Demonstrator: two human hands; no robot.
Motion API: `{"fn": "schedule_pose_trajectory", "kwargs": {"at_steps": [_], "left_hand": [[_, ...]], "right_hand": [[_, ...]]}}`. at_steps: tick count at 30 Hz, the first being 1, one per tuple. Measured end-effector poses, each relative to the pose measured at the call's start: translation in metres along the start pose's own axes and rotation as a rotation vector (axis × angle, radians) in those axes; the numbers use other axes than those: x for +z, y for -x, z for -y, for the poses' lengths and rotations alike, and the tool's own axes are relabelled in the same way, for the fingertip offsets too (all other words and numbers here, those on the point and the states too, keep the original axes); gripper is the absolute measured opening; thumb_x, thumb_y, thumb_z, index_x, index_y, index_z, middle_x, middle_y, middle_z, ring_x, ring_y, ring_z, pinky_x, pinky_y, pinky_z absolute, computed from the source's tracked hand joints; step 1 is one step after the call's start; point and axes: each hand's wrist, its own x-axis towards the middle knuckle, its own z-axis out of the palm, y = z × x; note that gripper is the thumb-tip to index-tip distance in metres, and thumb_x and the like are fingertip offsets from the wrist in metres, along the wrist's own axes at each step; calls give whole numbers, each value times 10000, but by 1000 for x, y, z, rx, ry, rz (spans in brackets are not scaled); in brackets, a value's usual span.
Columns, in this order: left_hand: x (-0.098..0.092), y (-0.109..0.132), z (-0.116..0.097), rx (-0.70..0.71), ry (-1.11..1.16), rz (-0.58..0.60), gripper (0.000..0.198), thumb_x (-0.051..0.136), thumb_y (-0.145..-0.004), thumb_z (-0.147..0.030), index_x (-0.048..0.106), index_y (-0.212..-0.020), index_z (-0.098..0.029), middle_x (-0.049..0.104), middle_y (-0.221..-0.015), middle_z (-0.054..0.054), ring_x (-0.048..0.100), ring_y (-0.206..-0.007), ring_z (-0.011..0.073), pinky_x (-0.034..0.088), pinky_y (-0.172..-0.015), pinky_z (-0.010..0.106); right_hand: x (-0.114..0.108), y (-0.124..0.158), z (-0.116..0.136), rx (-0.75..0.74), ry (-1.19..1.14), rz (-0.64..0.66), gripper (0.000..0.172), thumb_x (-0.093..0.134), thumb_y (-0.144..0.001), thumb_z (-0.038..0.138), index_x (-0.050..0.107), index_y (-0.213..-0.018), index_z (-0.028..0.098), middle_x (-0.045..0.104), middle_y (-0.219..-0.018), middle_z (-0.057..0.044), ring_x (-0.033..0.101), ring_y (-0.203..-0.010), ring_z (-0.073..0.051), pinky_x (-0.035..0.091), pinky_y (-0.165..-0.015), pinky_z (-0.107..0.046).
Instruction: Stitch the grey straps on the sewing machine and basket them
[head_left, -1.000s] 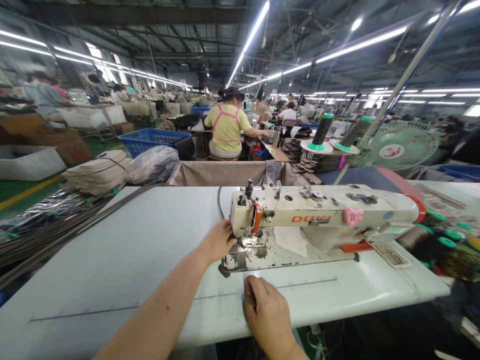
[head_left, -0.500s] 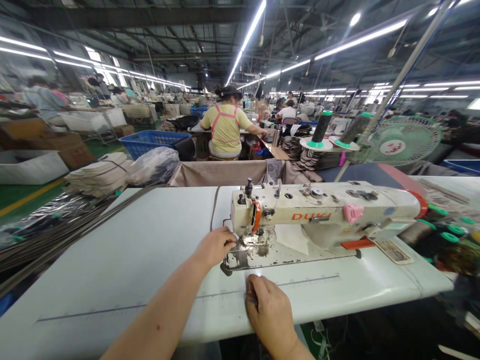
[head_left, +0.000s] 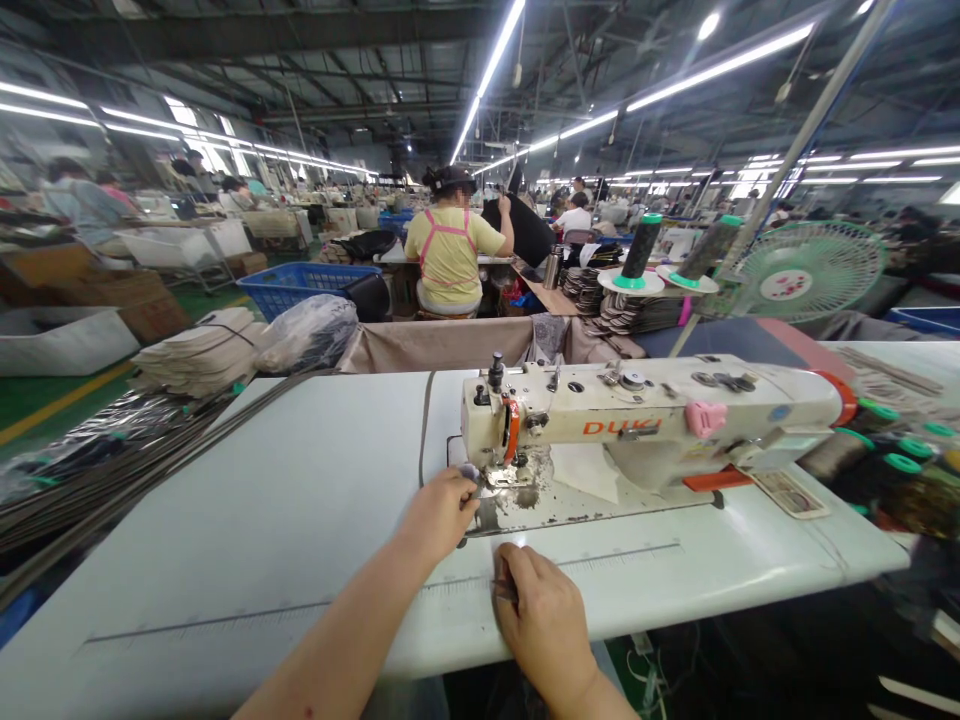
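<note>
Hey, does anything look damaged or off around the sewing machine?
Yes, the metal bed of the sewing machine looks worn and blotched with dark grime around the presser foot, which stands out against the much cleaner white table.

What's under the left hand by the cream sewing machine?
A narrow grey strap runs across the white sewing table toward the left hand, beside the metal presser foot. The hand covers the rest, so what lies beneath it cannot be seen.
</note>
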Motion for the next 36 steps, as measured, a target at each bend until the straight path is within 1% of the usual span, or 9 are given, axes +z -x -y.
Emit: {"fn": "schedule_pose_trajectory", "kwargs": {"at_steps": [5, 10, 13, 18, 23, 27, 29, 32, 36], "left_hand": [[10, 9, -14, -75, -40, -5, 118, 621, -888, -146, 729, -895, -193, 638, -969, 40, 635, -787, 141, 492, -773, 256], [21, 14, -27, -145, -35, 1, 168, 610, -877, -151, 706, -1013, -175, 632, -1079, 82, 658, -883, 157, 517, -846, 248], [27, 16, -33, -166, -22, 19, 176, 598, -875, -152, 693, -1022, -154, 625, -1094, 101, 664, -875, 157, 522, -856, 238], [25, 16, -38, -157, -66, 31, 258, 538, -877, -120, 687, -1087, -132, 641, -1065, 124, 678, -950, 221, 522, -912, 303], [30, 29, -32, -90, -96, 55, 462, 559, -833, -75, 606, -1291, -109, 635, -1169, 169, 680, -1009, 255, 528, -972, 343], [36, 42, -28, -9, -75, 55, 623, 580, -814, -76, 468, -1427, -85, 568, -1282, 197, 655, -1126, 269, 516, -1039, 356], [34, 48, -29, 27, -78, 22, 622, 585, -820, -94, 449, -1427, -105, 524, -1327, 188, 611, -1222, 288, 494, -1084, 388], [28, 52, -30, 100, -69, 0, 517, 599, -821, -118, 501, -1327, -150, 494, -1359, 160, 554, -1304, 298, 452, -1144, 434], [25, 55, -29, 182, 0, 28, 445, 603, -845, -148, 500, -1277, -177, 481, -1407, 149, 551, -1320, 268, 439, -1167, 414]], "right_hand": [[-3, -1, 1, 19, -26, 6, 254, 508, -820, 71, 572, -1009, 228, 617, -789, -9, 573, -721, -191, 372, -662, -296], [-6, -3, -1, 43, -103, -2, 288, 479, -803, 55, 571, -1018, 222, 622, -797, -13, 582, -707, -187, 391, -645, -289], [-5, -3, -3, 68, -146, -11, 301, 473, -799, 54, 581, -1023, 223, 636, -803, -14, 601, -720, -193, 406, -646, -291], [-8, -2, -7, 136, -280, -35, 238, 469, -900, 109, 611, -1052, 225, 680, -832, -20, 646, -762, -194, 463, -692, -291], [-16, -4, -6, 225, -440, -39, 190, 488, -944, 168, 654, -1014, 230, 705, -850, -24, 662, -791, -190, 496, -722, -286], [-22, -7, -5, 304, -539, -24, 172, 519, -970, 266, 687, -973, 230, 672, -749, -5, 623, -704, -181, 477, -661, -277], [-27, -5, -6, 361, -611, -25, 192, 534, -974, 319, 701, -947, 229, 636, -700, 11, 585, -652, -169, 460, -634, -270], [-35, 5, -11, 475, -722, -69, 259, 556, -977, 419, 717, -926, 223, 624, -712, 11, 551, -646, -161, 443, -619, -265], [-47, 30, -23, 636, -794, -170, 390, 568, -958, 564, 718, -882, 211, 558, -656, 18, 502, -611, -160, 411, -580, -273]]}}
